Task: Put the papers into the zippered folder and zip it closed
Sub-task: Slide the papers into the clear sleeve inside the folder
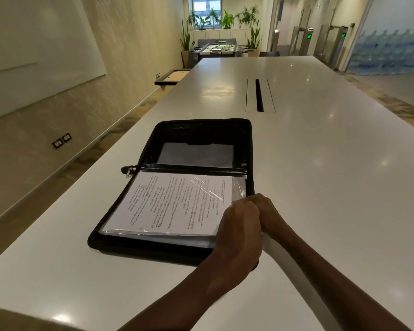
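A black zippered folder (201, 132) lies open flat on the white table (320, 163). Its near half holds printed papers (172, 204) inside a clear plastic sleeve. The far half shows an inner pocket with a grey sheet. A zipper pull (127, 170) sticks out at the left end of the spine. My left hand (239, 225) and my right hand (267, 211) sit together at the right edge of the near half, fingers curled at the paper and sleeve edge. The fingertips are hidden, so what they pinch is unclear.
A cable slot (259, 95) is cut into the table beyond the folder. The table's left edge runs along a corridor by the wall. A foosball table (216, 48) and plants stand at the far end of the room.
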`<state>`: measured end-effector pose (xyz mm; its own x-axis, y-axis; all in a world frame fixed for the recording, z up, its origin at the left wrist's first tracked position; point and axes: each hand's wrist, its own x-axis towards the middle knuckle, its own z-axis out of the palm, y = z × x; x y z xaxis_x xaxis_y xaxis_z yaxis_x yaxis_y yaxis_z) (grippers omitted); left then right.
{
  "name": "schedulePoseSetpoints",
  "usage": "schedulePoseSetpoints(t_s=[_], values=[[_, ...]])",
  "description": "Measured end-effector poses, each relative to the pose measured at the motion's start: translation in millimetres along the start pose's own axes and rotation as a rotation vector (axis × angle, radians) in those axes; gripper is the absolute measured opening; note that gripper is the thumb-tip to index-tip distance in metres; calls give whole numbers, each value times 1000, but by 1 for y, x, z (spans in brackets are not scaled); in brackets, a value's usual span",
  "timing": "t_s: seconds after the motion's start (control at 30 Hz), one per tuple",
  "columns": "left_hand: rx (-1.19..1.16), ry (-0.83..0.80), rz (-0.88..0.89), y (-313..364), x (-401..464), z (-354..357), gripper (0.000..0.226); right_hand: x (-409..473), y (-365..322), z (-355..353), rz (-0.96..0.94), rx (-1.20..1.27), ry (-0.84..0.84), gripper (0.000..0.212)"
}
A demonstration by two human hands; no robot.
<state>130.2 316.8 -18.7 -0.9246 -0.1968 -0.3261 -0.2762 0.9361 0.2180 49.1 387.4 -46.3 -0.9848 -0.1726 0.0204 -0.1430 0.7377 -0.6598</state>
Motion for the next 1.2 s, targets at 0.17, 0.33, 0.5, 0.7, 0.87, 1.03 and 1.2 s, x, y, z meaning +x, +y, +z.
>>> schedulePoseSetpoints(t_s=[0.17,0.33,0.5,0.7,0.87,1.03,1.2], values=[[23,113,198,-14,9,-28,23,-11,-3,-15,-37,-56,-172,22],[-88,238,418,-19,-6,-52,21,-49,-15,-45,5,264,-499,47],[-303,244,452,-37,2,-52,17,-69,-20,-56,-14,424,-636,39],[-317,300,490,-65,36,-61,24,-79,-23,-37,123,538,-488,20],[-66,144,523,-91,52,-47,25,-93,-21,-18,279,629,-293,16],[20,122,608,-99,57,-44,19,-105,-20,-8,414,722,-139,15],[-56,122,632,-110,64,-48,18,-105,-27,-16,353,391,135,22]])
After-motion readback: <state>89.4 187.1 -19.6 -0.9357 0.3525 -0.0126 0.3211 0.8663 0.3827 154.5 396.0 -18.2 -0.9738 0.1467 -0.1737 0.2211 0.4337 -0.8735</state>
